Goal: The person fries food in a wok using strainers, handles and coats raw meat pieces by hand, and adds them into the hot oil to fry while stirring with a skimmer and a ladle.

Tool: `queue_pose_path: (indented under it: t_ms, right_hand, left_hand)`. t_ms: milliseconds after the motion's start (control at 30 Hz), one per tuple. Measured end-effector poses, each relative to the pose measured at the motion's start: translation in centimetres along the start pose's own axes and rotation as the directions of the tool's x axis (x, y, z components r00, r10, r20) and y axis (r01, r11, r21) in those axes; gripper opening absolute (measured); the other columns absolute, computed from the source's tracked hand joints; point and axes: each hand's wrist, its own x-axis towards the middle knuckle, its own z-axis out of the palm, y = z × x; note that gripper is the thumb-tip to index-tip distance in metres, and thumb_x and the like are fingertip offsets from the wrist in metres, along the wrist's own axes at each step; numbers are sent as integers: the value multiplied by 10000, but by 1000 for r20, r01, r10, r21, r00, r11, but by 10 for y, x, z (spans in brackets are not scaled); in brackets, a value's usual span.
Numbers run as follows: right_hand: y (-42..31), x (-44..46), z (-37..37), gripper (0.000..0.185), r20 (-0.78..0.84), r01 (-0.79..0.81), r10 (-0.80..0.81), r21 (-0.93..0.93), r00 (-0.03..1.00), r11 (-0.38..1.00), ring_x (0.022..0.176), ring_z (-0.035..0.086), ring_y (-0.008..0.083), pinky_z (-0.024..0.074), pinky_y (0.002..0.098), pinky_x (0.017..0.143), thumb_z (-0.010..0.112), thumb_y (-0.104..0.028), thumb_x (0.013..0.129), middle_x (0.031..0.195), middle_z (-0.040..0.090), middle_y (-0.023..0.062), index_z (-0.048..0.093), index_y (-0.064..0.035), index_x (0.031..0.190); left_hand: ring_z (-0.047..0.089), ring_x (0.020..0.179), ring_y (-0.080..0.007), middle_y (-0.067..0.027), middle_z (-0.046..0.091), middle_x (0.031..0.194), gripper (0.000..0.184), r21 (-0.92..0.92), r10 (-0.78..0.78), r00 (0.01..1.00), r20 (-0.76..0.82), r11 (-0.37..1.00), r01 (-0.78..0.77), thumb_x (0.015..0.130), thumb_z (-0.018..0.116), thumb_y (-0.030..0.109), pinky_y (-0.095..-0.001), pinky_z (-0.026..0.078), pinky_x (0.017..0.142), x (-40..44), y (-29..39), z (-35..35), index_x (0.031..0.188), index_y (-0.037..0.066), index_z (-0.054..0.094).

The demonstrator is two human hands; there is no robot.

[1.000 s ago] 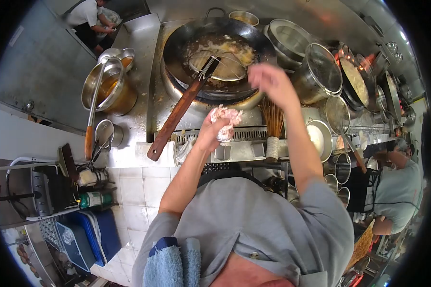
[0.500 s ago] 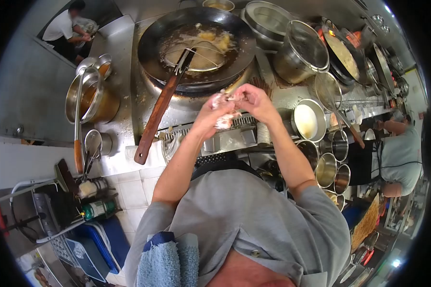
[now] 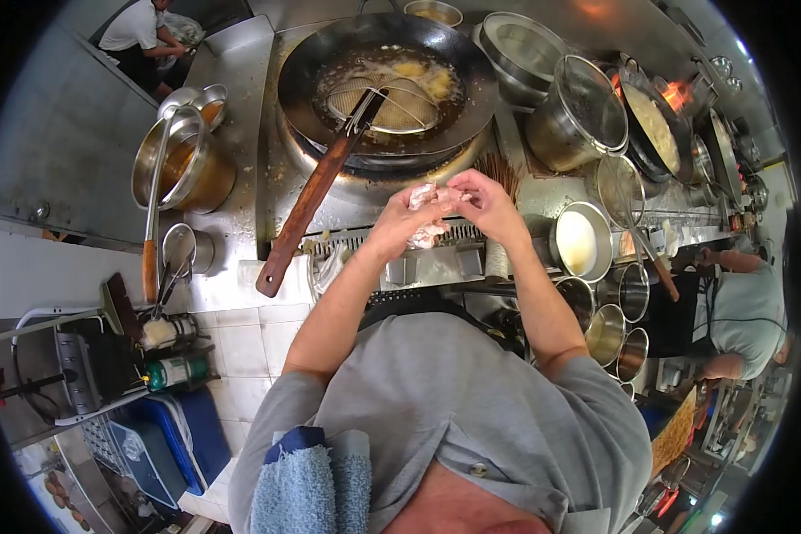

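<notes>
Between my hands are clumps of pale pinkish-white, flour-dusted food [image 3: 427,233] that looks like raw meat; its exact kind is unclear. My left hand [image 3: 399,222] is closed around most of it. With bent fingers, my right hand [image 3: 489,209] pinches at the upper right side of the same food. Both hands are just in front of a large black wok [image 3: 304,102] of bubbling oil, where yellowish pieces [image 3: 434,82] fry. A wire-mesh strainer [image 3: 409,107] rests in the wok, its wooden handle [image 3: 307,218] sloping out over the front left rim.
Left of the wok stands a steel pot [image 3: 209,182] with a long-handled ladle. At right are a tall pot [image 3: 552,133], a bowl of white liquid [image 3: 578,242], a hand strainer [image 3: 621,187] and another wok [image 3: 650,129]. Co-workers are at far right [image 3: 748,307] and upper left [image 3: 133,31].
The camera view has shifted slightly, so the wok and pots sit further right. My hands stay together on the food, with small finger movements. Flames at the back right look brighter.
</notes>
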Motion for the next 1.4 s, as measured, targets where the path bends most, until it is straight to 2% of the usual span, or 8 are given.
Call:
queue_pose_path:
  t_ms: [200,367,567,667,767,967,1100,1400]
  right_hand:
    - [20,-4,-22,379,-35,7,-19,-323,999,946,751,589,111,470,252,698,583,-2,836,863,638,25,542,-20,1212]
    - [40,-15,-53,226,-82,-199,502,854,861,481,570,407,64,312,195,458,499,-177,954,728,482,9,543,9,1074]
    - [-15,108,-43,260,-268,3,34,136,963,991,563,462,104,353,258,473,489,-234,953,696,524,24,583,-6,868]
    - [4,206,-9,393,-182,224,-279,-274,943,935,561,526,160,400,339,518,494,-313,943,614,536,69,581,5,730]
    - [-37,243,13,425,-251,-131,102,-101,963,986,608,550,184,422,357,587,493,-360,932,638,563,103,570,10,736]
    - [-26,271,37,332,108,432,-557,-757,823,491,781,597,379,469,445,720,541,-295,873,800,615,230,600,25,804]
    - [-49,282,19,322,222,203,-23,-838,975,507,1013,611,317,471,358,891,509,-168,899,1087,627,188,584,-142,1212]
    - [-76,21,-6,294,134,111,-78,-260,988,959,876,619,146,503,262,749,627,-94,857,1013,653,67,605,-43,1146]
  left_hand:
    - [629,693,-130,-69,657,935,251,-133,57,998,-30,989,-60,861,655,163,-256,506,532,7,-7,-4,1043,1,598]
    - [636,670,-151,-81,651,947,287,-174,-119,992,-40,979,111,871,636,167,-262,469,443,-7,15,-10,1108,21,564]
    - [641,673,-151,-74,649,930,279,-226,-122,992,-43,968,109,838,652,126,-255,479,441,-21,-1,-19,1082,23,562]
    - [643,650,-156,-77,650,947,226,-265,-128,991,-38,958,113,819,644,83,-263,482,418,-26,-8,-21,1019,27,553]
    - [623,649,-158,-52,581,803,227,-252,-96,990,-105,965,67,819,610,69,-255,472,410,-40,1,-15,1030,37,532]
    - [646,670,-166,-58,616,863,236,-306,-108,984,-143,950,59,824,623,59,-260,483,429,-54,2,-29,1035,34,519]
    - [639,653,-148,-29,597,818,239,-235,-97,982,-160,970,58,832,631,66,-254,485,454,-49,7,-20,1056,36,553]
    - [596,668,-95,-4,598,827,246,-110,-47,999,-17,993,45,839,661,112,-234,477,501,-33,14,-4,1058,34,581]
